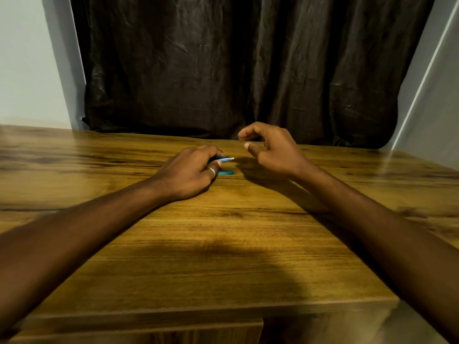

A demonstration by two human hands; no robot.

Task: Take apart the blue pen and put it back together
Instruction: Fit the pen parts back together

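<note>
1. Our left hand [191, 170] lies low on the surface [223, 244], its fingers curled round the blue pen [224, 159]; only the pen's front end shows, sticking out past the fingertips
2. The pen's long axis runs across us from the left hand towards the right, and its pale tip points at our right hand [270, 150], which is near that tip and not touching it
3. The right hand hovers above the surface, thumb and forefinger loosely bent with a gap between them, and it holds nothing
4. A short teal piece [226, 172] lies flat on the surface just on our side of the left hand's fingertips, roughly parallel to the pen and apart from it; we take it for the cap or another part of the pen
5. With that piece lying loose, we judge the pen to be partly apart; we cannot tell whether we are undoing it or rebuilding it
6. The right hand is the nearer one to the exposed tip, so we expect it to close in along the pen's axis towards the left hand and pinch there, while the left hand steadies the barrel
</note>
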